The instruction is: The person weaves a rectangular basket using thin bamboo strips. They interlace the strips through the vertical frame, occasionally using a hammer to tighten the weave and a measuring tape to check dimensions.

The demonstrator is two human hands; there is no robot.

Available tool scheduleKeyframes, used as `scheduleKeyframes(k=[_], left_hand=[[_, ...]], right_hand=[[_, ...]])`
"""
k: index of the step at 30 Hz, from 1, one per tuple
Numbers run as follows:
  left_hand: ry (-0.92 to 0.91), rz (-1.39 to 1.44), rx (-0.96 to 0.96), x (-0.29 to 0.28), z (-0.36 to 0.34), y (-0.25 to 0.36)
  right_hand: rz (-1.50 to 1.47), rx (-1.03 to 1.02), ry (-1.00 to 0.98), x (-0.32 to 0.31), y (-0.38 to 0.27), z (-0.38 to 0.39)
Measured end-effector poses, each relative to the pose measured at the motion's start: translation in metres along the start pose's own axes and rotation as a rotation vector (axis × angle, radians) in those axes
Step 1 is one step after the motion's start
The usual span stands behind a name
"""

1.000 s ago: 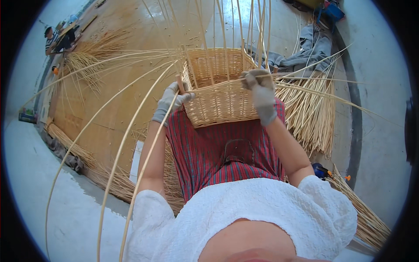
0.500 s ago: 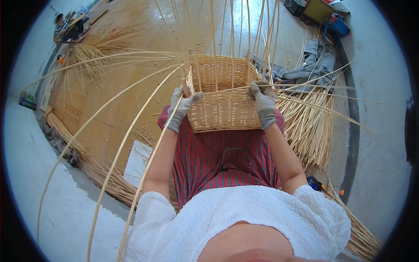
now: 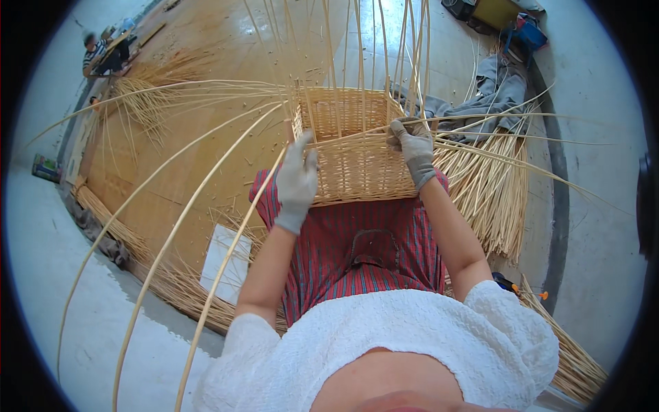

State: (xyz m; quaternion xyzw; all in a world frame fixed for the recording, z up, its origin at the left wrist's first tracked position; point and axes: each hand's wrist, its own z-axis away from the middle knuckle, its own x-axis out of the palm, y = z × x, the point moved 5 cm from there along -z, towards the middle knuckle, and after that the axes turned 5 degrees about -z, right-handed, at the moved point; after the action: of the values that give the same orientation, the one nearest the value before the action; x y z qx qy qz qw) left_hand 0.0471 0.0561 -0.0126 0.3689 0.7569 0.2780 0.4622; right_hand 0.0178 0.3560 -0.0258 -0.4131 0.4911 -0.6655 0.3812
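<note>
A rectangular woven wicker basket point(image 3: 364, 172) rests on my lap over a red striped apron, with long upright willow rods rising from its walls. My left hand point(image 3: 297, 180), in a grey-white work glove, is raised flat against the front left corner. Its fingers point up and its thumb stands apart, slightly blurred, with nothing held. At the front right corner, my gloved right hand point(image 3: 414, 150) pinches a thin willow rod point(image 3: 357, 136) that runs along the front rim. Several long rods point(image 3: 192, 214) bend out from the left corner, others from the right.
Bundles of willow rods lie right point(image 3: 484, 199), lower right point(image 3: 566, 357) and far left point(image 3: 141, 103). A grey cloth point(image 3: 491, 89) sits beyond the right bundle. A white board point(image 3: 225, 264) lies by my left forearm. At far left another person point(image 3: 103, 55) sits.
My left hand has let go of the corner and moved right and slightly down, its fingers straightening. My right hand keeps its grip near the right corner.
</note>
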Motion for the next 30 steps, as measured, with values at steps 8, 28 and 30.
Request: scheduleKeyframes(k=[8, 28, 30], left_hand=[[-0.536, 0.159, -0.61, 0.031, -0.034, -0.017], [-0.653, 0.164, -0.455, 0.109, -0.044, 0.053], [-0.59, 0.029, -0.439, 0.113, -0.039, 0.054]], right_hand=[[0.424, -0.754, -0.225, 0.109, -0.112, 0.028], [0.354, -0.481, -0.176, 0.026, -0.063, 0.025], [0.804, -1.024, -0.009, 0.061, -0.104, 0.004]])
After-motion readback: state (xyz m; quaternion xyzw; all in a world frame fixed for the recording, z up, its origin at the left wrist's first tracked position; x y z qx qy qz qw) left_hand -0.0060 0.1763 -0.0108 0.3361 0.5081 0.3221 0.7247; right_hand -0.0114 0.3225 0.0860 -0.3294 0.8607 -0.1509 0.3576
